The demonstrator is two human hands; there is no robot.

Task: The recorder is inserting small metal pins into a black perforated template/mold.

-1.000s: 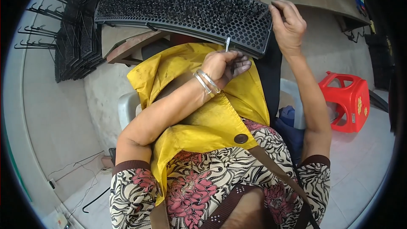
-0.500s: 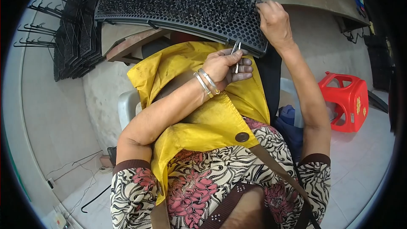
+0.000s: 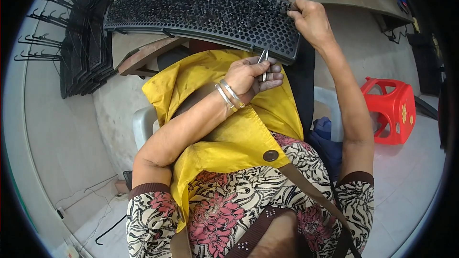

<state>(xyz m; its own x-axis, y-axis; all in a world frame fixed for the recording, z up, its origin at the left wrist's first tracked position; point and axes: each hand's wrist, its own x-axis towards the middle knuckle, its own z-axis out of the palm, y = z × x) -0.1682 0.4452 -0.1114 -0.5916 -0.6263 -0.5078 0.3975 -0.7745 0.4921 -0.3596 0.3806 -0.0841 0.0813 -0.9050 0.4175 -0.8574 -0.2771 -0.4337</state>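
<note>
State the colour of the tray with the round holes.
The tray is black; the head view, the only one, shows it best.

The right hand point(image 3: 313, 25) is now further left at the tray point(image 3: 282, 43), and the left hand point(image 3: 243, 75) shows two strips point(image 3: 265, 70), not one.

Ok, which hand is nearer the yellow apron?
Left. The left hand is over the yellow apron; the right hand is farther off, at the right end of the black perforated tray.

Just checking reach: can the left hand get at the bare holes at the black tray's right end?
Probably yes: the left hand is near the bare holes, nothing visibly between, though it holds slim metal pieces.
</note>
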